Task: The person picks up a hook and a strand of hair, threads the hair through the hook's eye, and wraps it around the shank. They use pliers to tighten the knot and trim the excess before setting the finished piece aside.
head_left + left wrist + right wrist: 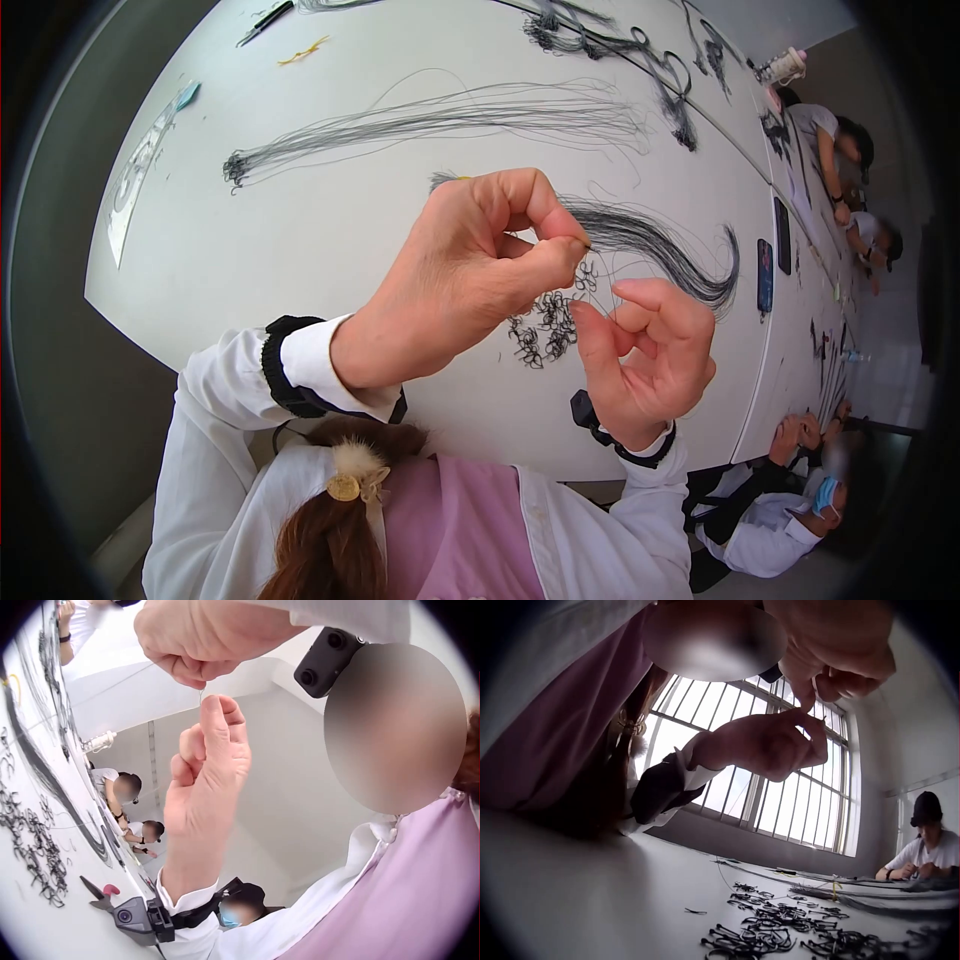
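Observation:
Thumb and forefinger of my left hand (pixel 470 265) pinch a small dark piece, which looks like a fish hook mostly hidden by the fingertips. Just right of it and lower, my right hand (pixel 655 350) pinches a thin strand of fishing line between thumb and forefinger. In the left wrist view, the short pale strand (pixel 201 696) spans the gap between both hands' fingertips. Under the hands lies a loose pile of dark fish hooks (pixel 545 330), seen close in the right wrist view. A curved bundle of dark line (pixel 660 245) extends behind the fingertips.
A long bundle of line (pixel 430 125) with hooks at its left end lies farther back. Phones (pixel 765 275) rest at the right. In the left wrist view, pliers-like cutters (pixel 96 892) lie by the right wrist. Other people sit along the table, one masked (pixel 825 495).

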Available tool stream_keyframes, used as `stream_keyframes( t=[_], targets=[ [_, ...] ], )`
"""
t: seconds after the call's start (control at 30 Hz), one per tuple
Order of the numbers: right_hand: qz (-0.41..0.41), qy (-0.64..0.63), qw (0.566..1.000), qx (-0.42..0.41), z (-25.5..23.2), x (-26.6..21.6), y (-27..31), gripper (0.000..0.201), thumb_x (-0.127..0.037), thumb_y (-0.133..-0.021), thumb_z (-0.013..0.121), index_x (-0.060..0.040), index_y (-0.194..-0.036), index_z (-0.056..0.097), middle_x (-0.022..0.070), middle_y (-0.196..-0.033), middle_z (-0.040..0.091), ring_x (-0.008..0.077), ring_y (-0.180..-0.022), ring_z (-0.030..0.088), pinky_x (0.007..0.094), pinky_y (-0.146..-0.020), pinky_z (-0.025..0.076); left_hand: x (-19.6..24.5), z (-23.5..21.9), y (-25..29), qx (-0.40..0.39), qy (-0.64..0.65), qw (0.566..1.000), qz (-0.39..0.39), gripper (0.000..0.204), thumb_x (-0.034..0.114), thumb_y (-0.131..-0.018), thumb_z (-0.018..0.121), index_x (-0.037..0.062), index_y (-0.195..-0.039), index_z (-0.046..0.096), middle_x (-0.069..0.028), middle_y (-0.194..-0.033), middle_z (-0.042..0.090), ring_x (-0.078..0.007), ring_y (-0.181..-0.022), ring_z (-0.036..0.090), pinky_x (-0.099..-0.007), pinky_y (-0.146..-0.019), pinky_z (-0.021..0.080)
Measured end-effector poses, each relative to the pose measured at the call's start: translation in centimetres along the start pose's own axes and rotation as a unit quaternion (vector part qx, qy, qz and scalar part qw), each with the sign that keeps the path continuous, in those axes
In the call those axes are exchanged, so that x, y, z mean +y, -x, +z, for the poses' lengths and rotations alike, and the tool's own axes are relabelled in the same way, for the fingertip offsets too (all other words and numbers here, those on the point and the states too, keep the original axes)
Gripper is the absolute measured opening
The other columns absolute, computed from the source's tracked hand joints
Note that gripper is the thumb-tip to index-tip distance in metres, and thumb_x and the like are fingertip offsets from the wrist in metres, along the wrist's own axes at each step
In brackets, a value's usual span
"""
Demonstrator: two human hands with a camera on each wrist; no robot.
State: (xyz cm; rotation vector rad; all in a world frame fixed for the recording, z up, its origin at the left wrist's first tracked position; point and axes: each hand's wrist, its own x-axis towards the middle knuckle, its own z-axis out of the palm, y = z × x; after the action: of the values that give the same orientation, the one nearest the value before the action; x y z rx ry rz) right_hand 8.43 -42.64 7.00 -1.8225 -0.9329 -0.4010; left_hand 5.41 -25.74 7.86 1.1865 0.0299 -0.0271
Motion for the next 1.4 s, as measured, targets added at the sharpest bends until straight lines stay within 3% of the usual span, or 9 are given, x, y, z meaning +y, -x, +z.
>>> stream_keyframes(
  t=[0.07, 0.37, 0.5, 0.63, 0.83, 1.07, 1.17, 1.33, 1.4],
  targets=[
    [-0.102, 0.120, 0.987, -0.021, 0.2, -0.2, 0.0, 0.035, 0.005, -0.068, 0.076, 0.0015, -0.096, 0.056, 0.0022, -0.074, 0.063, 0.0075, -0.044, 0.047, 0.0208, -0.037, 0.035, 0.1, 0.0, 0.1, 0.001, 0.012, 1.000, 0.000, 0.010, 0.008, -0.084, 0.062, 0.0048, -0.079, 0.054, 0.0006, -0.070, 0.056, 0.0002, -0.050, 0.034, -0.0171, -0.044, 0.026],
    [-0.189, 0.228, 0.955, -0.002, -0.1, -0.2, -0.4, 0.028, 0.010, -0.061, 0.071, 0.0017, -0.087, 0.067, -0.0013, -0.058, 0.051, 0.0082, -0.043, 0.036, 0.0221, -0.035, 0.027, 0.1, 0.2, 0.3, 0.001, 0.006, 1.000, -0.005, 0.009, 0.003, -0.083, 0.061, 0.0032, -0.079, 0.053, 0.0004, -0.072, 0.056, 0.0002, -0.055, 0.041, -0.0159, -0.046, 0.031],
    [-0.244, 0.288, 0.926, 0.010, -0.6, -0.4, -0.2, 0.029, 0.006, -0.057, 0.065, 0.0014, -0.085, 0.068, -0.0024, -0.056, 0.046, 0.0077, -0.043, 0.032, 0.0209, -0.034, 0.022, -0.2, 0.2, 0.7, -0.004, -0.090, 0.995, 0.043, 0.007, 0.000, -0.083, 0.060, 0.0006, -0.081, 0.054, -0.0007, -0.075, 0.057, -0.0014, -0.061, 0.048, -0.0168, -0.052, 0.039],
    [-0.240, 0.298, 0.924, 0.020, -1.1, -0.9, -0.6, 0.027, 0.005, -0.059, 0.064, 0.0007, -0.085, 0.068, -0.0021, -0.056, 0.047, 0.0083, -0.042, 0.032, 0.0208, -0.034, 0.023, 0.3, 0.4, 1.0, -0.016, -0.166, 0.985, 0.041, 0.004, 0.000, -0.085, 0.059, -0.0010, -0.083, 0.055, -0.0014, -0.076, 0.057, -0.0028, -0.065, 0.051, -0.0171, -0.056, 0.042],
    [-0.210, 0.270, 0.939, 0.040, -1.5, -0.9, -1.0, 0.026, 0.009, -0.059, 0.068, 0.0006, -0.084, 0.068, -0.0008, -0.057, 0.051, 0.0091, -0.042, 0.034, 0.0213, -0.033, 0.025, 0.4, 0.5, 1.1, -0.032, -0.181, 0.983, 0.010, 0.002, -0.002, -0.085, 0.058, -0.0015, -0.085, 0.056, -0.0025, -0.077, 0.059, -0.0037, -0.067, 0.053, -0.0187, -0.059, 0.044],
    [-0.182, 0.246, 0.952, 0.023, -1.7, -1.3, -1.1, 0.027, 0.009, -0.057, 0.069, -0.0006, -0.082, 0.069, -0.0023, -0.053, 0.045, 0.0088, -0.041, 0.034, 0.0219, -0.033, 0.024, 0.1, 0.2, 0.8, -0.025, -0.141, 0.990, 0.017, 0.005, 0.001, -0.083, 0.061, -0.0001, -0.083, 0.056, -0.0034, -0.077, 0.060, -0.0055, -0.068, 0.056, -0.0192, -0.060, 0.045],
    [-0.195, 0.243, 0.950, 0.010, -1.6, -1.1, -1.1, 0.028, 0.007, -0.055, 0.068, -0.0003, -0.082, 0.069, -0.0024, -0.052, 0.043, 0.0086, -0.040, 0.034, 0.0219, -0.033, 0.024, -0.1, 0.1, 0.5, -0.019, -0.080, 0.996, 0.034, 0.007, 0.005, -0.083, 0.062, 0.0023, -0.081, 0.056, -0.0026, -0.074, 0.059, -0.0037, -0.061, 0.052, -0.0174, -0.053, 0.041],
    [-0.228, 0.263, 0.937, 0.003, -1.5, -0.6, -0.7, 0.032, 0.003, -0.051, 0.064, 0.0007, -0.083, 0.070, -0.0027, -0.053, 0.040, 0.0084, -0.041, 0.032, 0.0214, -0.034, 0.022, 0.6, 0.4, 0.6, -0.013, 0.014, 0.999, -0.041, 0.009, 0.007, -0.084, 0.061, 0.0053, -0.079, 0.055, -0.0004, -0.067, 0.057, 0.0010, -0.051, 0.039, -0.0158, -0.041, 0.023],
    [-0.250, 0.287, 0.925, -0.008, -1.4, -0.5, -0.5, 0.038, -0.001, -0.047, 0.062, 0.0012, -0.084, 0.070, -0.0023, -0.054, 0.038, 0.0084, -0.042, 0.030, 0.0211, -0.034, 0.021, 0.9, 0.5, 0.7, -0.016, 0.024, 0.998, -0.052, 0.009, 0.007, -0.084, 0.062, 0.0053, -0.079, 0.055, -0.0005, -0.067, 0.057, 0.0011, -0.051, 0.039, -0.0157, -0.041, 0.023]
  ],
)
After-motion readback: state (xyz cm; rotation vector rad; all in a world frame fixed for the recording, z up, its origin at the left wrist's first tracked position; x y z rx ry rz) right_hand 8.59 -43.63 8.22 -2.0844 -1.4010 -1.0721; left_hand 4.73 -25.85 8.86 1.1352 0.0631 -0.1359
